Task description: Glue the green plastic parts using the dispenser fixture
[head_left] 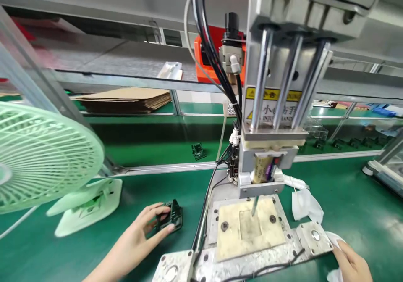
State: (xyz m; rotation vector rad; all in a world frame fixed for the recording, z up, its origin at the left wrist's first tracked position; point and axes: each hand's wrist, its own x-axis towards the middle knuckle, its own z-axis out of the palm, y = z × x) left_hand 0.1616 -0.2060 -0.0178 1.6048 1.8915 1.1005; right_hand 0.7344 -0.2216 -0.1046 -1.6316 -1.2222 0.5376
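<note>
My left hand (147, 227) has its fingers wrapped round a small black plastic part (170, 217) that rests on the green mat (63, 256), just left of the press. My right hand (352, 262) lies at the lower right, fingers curled against a white cloth (333, 275) beside the metal base plate (252, 259). The press head (267, 164) hangs over a tan fixture block (248, 227) with a rectangular recess, its thin tip reaching the recess.
A pale green desk fan (40, 160) stands at the left. Black cables (208, 42) run down to the press. A conveyor belt (157, 147) behind carries more black parts (198, 151). Flat cardboard (126, 99) lies on the far side. Crumpled white cloth (305, 204) sits right of the press.
</note>
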